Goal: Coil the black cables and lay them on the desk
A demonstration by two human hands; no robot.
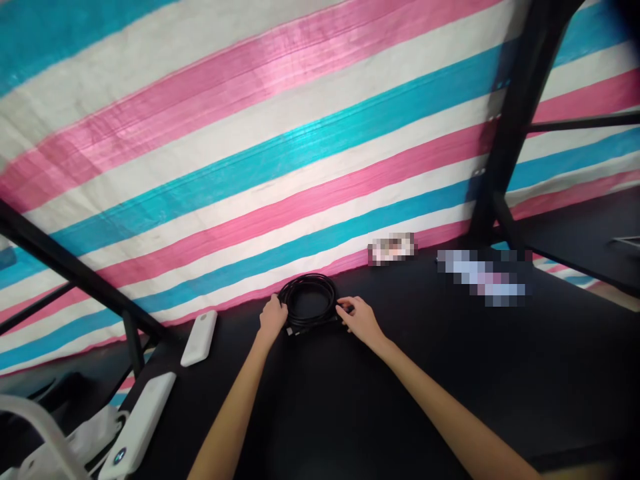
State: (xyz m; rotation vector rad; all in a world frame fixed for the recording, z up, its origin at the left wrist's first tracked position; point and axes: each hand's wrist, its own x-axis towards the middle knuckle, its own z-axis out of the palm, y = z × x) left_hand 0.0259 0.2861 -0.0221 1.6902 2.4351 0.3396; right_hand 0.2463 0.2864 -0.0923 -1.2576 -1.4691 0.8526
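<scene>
A coiled black cable (311, 323) lies on the black table near its back edge, with a plug end showing at the front of the coil. My left hand (273, 315) grips the left side of the coil, its fingers closed around the loops. At the right side, my right hand (361, 319) pinches a dark part of the cable between thumb and fingers. Exactly which piece sits in the right fingers is partly hidden.
Two white power banks, one farther back (199, 339) and one nearer (140, 427), lie on the left. Beside them is a white power strip (75, 443). Blurred items (483, 277) lie at back right. A striped sheet (250, 147) hangs behind the black table (450, 373).
</scene>
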